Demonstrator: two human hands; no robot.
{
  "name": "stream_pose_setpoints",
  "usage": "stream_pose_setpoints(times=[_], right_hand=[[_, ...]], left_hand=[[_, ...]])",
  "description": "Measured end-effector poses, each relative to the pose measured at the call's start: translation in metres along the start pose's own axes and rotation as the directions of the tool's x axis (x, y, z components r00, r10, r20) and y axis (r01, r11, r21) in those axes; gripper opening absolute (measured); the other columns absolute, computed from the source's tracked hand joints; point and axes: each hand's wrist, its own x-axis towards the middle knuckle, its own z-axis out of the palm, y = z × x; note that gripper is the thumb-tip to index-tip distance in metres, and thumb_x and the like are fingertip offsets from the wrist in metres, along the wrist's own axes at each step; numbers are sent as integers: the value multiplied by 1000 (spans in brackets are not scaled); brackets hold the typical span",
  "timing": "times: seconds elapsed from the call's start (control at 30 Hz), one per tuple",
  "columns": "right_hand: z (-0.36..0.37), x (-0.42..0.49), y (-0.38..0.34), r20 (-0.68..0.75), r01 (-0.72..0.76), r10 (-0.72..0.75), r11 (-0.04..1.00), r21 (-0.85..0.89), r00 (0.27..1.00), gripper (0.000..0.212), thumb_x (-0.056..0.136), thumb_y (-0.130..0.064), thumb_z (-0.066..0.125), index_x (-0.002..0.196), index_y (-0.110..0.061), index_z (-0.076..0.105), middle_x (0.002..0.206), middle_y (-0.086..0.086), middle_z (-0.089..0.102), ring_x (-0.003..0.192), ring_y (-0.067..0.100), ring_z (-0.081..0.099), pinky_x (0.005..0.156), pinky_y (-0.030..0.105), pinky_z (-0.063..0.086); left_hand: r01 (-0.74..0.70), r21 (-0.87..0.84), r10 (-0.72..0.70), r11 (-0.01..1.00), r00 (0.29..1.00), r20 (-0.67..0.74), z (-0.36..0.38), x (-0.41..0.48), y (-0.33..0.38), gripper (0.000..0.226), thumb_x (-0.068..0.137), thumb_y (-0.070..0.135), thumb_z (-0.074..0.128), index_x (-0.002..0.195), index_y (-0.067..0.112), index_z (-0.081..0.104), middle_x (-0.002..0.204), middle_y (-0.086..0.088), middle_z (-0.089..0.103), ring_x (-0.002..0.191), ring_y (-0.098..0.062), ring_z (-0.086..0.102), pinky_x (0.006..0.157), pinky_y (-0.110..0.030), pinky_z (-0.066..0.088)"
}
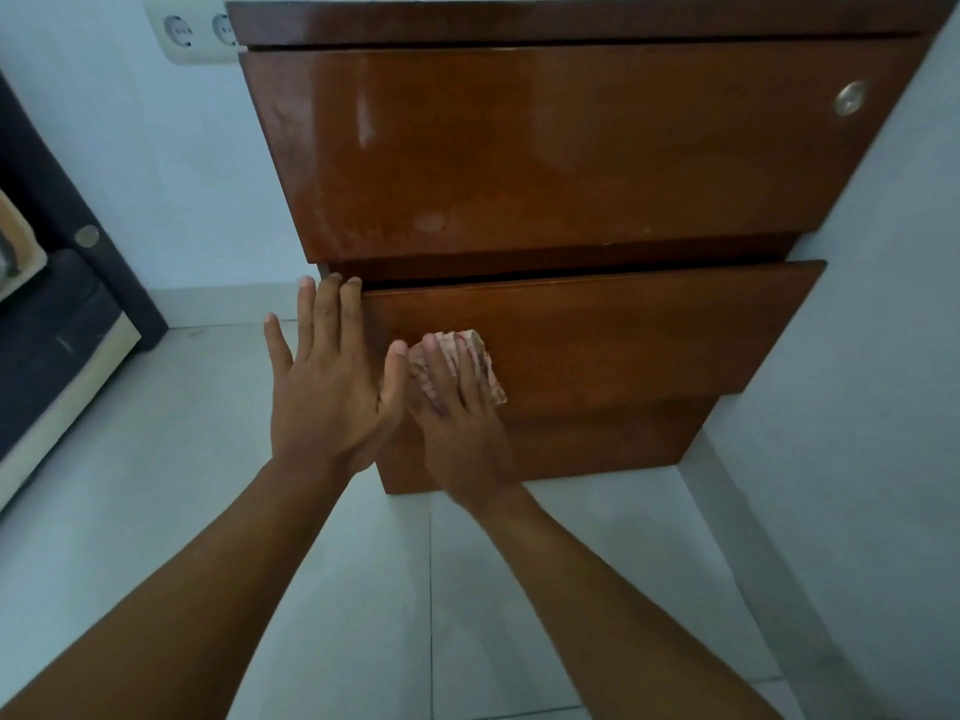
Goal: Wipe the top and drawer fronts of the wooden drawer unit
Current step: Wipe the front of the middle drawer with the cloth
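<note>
The glossy brown wooden drawer unit (561,158) stands against the wall ahead of me. Its top drawer front carries a round metal lock (850,97). The middle drawer front (623,330) sticks out slightly, with a dark gap above it. My right hand (457,407) lies flat on a folded pink patterned cloth (480,356), pressing it against the left part of the middle drawer front. My left hand (327,376) is spread open, fingertips resting on the upper left corner of that drawer. The lowest drawer front (597,439) is partly hidden by my hands.
Pale floor tiles (363,589) spread below me. A white wall (857,356) closes in on the unit's right side. A double wall socket (197,31) sits at the upper left. Dark furniture with a light edge (62,330) stands on the left.
</note>
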Motion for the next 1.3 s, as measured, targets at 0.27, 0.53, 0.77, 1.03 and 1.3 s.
stream_pose_setpoints(times=[0.27, 0.53, 0.77, 1.03, 1.3], right_hand=[[-6, -23, 93, -68, -71, 57, 974, -216, 996, 70, 100, -33, 51, 161, -25, 17, 167, 15, 3, 154, 38, -20, 126, 55, -7], [-80, -49, 211, -36, -256, 259, 907, -334, 965, 68, 107, -37, 43, 163, -27, 6, 168, 23, 6, 151, 56, 5, 126, 57, -2], [-118, -59, 207, -236, -584, 561, 810, -41, 794, 72, 97, 9, 38, 162, -19, 24, 170, 17, 13, 156, 41, 12, 124, 38, 19], [-15, -55, 88, 110, -98, 119, 979, -178, 987, 89, 88, 3, 48, 163, -30, 13, 171, 9, -2, 155, 47, 0, 124, 55, 19], [-50, -104, 202, 21, -295, 313, 914, -277, 950, 99, 88, 2, 60, 163, -28, 3, 169, 8, -17, 153, 47, -9, 119, 67, 25]], left_hand=[[-19, 33, 21, 999, 998, -66, 5, 2, -3, 74, 99, 59, 22, 157, 14, 24, 165, -11, 25, 155, -29, 14, 124, -58, 3], [-17, 38, 19, 999, 998, -68, 5, 4, -1, 74, 99, 58, 24, 157, 12, 22, 165, -12, 24, 155, -30, 13, 124, -57, 2], [11, 15, -10, 1000, 997, -74, 8, 3, 5, 75, 98, 60, 24, 157, 13, 21, 166, -12, 22, 155, -30, 11, 123, -61, 6], [-8, 2, 8, 1000, 995, -96, 8, 4, 1, 76, 97, 62, 20, 155, 13, 24, 164, -12, 26, 154, -33, 16, 122, -63, 4], [21, -33, -26, 999, 990, -141, 17, 4, 6, 74, 97, 57, 26, 155, 11, 24, 163, -15, 25, 154, -34, 15, 122, -62, 7]])
